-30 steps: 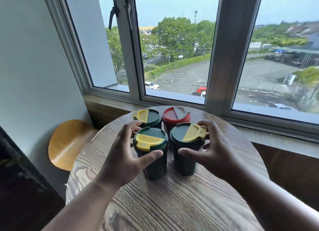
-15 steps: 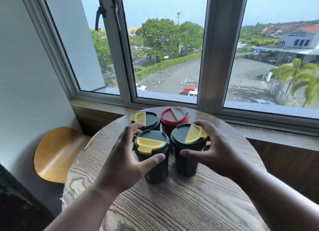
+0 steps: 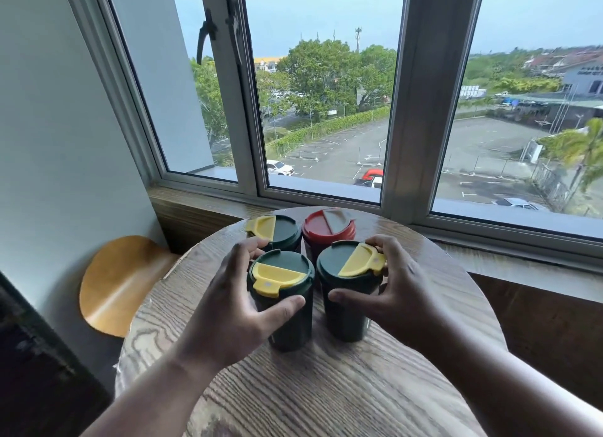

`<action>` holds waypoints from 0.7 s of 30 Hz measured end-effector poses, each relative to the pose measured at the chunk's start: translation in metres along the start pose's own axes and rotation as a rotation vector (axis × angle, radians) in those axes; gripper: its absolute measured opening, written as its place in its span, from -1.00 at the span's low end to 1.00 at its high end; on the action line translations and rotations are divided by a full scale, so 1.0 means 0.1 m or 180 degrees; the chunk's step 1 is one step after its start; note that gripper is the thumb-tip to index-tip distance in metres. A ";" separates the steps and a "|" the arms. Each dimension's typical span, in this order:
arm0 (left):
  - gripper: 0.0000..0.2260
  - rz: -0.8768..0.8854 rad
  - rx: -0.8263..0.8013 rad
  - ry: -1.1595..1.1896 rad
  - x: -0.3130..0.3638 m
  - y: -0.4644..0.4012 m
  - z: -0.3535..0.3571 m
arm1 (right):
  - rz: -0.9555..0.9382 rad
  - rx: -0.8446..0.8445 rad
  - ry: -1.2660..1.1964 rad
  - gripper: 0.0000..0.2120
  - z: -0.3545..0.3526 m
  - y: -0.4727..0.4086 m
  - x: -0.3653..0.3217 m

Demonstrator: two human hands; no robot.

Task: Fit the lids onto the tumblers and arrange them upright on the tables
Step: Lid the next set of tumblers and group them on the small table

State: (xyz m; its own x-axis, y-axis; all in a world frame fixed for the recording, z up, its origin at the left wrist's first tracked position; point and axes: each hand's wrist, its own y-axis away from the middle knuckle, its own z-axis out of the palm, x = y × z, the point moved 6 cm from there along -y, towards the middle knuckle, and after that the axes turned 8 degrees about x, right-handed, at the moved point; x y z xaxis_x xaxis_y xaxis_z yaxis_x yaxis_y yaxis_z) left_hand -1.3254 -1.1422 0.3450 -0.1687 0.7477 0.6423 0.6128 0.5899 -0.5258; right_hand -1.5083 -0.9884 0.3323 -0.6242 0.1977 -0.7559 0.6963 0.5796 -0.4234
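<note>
Head view: left grip (image 3: 235, 309) curls around the near-left dark green yellow-lidded tumbler (image 3: 281, 301), right grip (image 3: 388, 293) around its near-right twin (image 3: 350, 290), both upright on the round wooden bench (image 3: 326, 387)

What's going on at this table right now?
A person is arranging four lidded tumblers on a round wooden table by the window. The left hand grips the front-left green tumbler, and the right hand grips the front-right green tumbler. Behind them stand another green tumbler and a red tumbler. All four are upright with lids on, clustered close together.
</note>
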 end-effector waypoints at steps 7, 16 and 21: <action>-0.33 -0.0126 0.0066 0.0091 0.03 0.01 0.02 | 0.0019 -0.0051 0.0032 -0.14 0.01 0.00 0.01; -0.24 -0.0175 0.0280 0.0045 0.05 0.06 0.05 | -0.0036 -0.0345 -0.0040 -0.13 -0.01 -0.01 0.02; -0.25 -0.0197 0.0415 -0.0057 0.04 0.08 0.06 | -0.0073 -0.0503 -0.0047 -0.09 -0.04 -0.03 0.12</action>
State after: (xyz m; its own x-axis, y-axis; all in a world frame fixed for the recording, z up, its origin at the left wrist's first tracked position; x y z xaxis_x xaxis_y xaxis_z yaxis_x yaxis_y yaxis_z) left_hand -1.3253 -1.1322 0.3403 -0.2176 0.7133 0.6662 0.4956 0.6688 -0.5542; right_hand -1.5189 -0.9843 0.3268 -0.6332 0.1719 -0.7547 0.6167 0.7012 -0.3578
